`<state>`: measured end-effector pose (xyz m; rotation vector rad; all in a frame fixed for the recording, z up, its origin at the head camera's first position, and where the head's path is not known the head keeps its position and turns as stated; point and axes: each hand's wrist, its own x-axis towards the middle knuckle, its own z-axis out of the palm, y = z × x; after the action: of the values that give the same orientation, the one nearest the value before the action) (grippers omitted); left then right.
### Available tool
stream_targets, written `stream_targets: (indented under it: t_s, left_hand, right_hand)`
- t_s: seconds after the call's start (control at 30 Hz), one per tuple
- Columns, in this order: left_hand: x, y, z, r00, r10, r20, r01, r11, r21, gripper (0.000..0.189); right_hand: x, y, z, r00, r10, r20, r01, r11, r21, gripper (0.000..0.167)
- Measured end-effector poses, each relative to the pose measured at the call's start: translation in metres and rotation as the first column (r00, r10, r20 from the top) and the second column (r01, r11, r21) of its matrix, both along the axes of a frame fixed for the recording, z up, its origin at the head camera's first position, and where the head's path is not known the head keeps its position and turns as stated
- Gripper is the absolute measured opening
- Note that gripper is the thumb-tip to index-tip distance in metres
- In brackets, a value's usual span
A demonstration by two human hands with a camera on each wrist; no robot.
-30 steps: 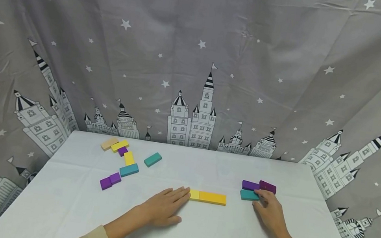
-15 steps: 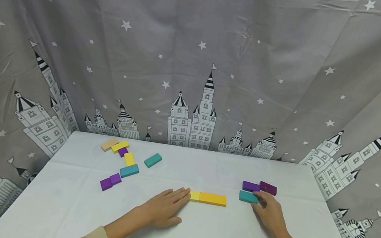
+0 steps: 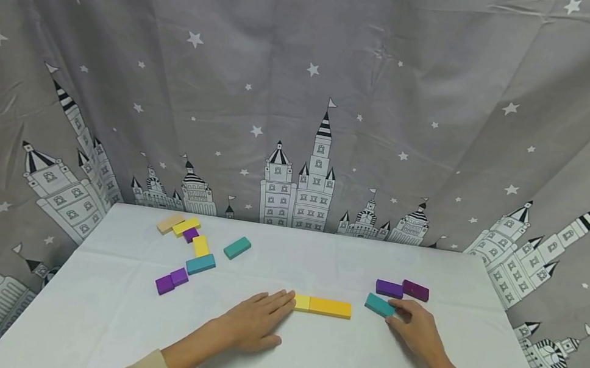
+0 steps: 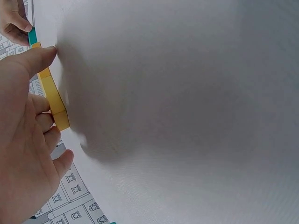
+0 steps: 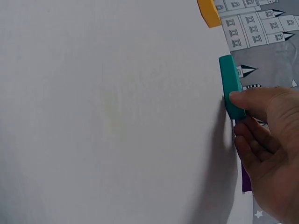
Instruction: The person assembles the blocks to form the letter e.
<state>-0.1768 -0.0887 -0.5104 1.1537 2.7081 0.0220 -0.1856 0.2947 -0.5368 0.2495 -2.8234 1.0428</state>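
Observation:
My right hand [image 3: 417, 329] pinches the right end of a teal block [image 3: 379, 305] between thumb and fingers; the block is angled, its left end farther back. In the right wrist view the thumb lies along the teal block [image 5: 230, 84]. My left hand [image 3: 255, 320] rests flat with straight fingers, fingertips at the left end of a row made of a pale yellow block [image 3: 302, 303] and an orange-yellow block [image 3: 330, 308]. The left wrist view shows the fingers beside the yellow block [image 4: 54, 95]. A gap separates the row from the teal block.
Behind the right hand lie a purple block [image 3: 389, 289] and a dark plum block [image 3: 416, 290]. At the left, several yellow, purple, tan and teal blocks form a crooked chain, with a teal block [image 3: 200, 264] in it. Another teal block [image 3: 237, 248] lies apart.
The right hand has drawn the teal block slightly left and away from the purple blocks, turning it to an angle. The left hand and the yellow row stay in place.

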Motion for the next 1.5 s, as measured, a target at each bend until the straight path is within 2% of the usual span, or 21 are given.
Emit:
stream_targets:
  t_s: [0.27, 0.7, 1.0, 1.5]
  left_hand:
    - [0.001, 0.000, 0.001, 1.000, 0.002, 0.004, -0.002, 1.000, 0.000, 0.074]
    - [0.001, 0.000, 0.002, 1.000, 0.001, 0.009, -0.001, 1.000, 0.003, 0.074]
    - [0.001, 0.000, 0.002, 1.000, -0.004, -0.005, 0.004, 1.000, 0.002, 0.074]
    - [0.002, 0.000, 0.004, 1.000, -0.007, -0.005, 0.007, 1.000, 0.010, 0.074]
  right_hand:
    - [-0.004, -0.020, 0.003, 0.997, -0.058, 0.055, 0.062, 0.995, -0.073, 0.033]
    - [-0.016, -0.056, -0.001, 0.989, -0.113, 0.091, 0.123, 0.986, -0.115, 0.032]
    - [-0.021, -0.069, 0.000, 0.990, -0.103, 0.093, 0.114, 0.987, -0.117, 0.032]
    - [-0.022, -0.072, -0.004, 0.992, -0.082, 0.098, 0.093, 0.989, -0.115, 0.033]
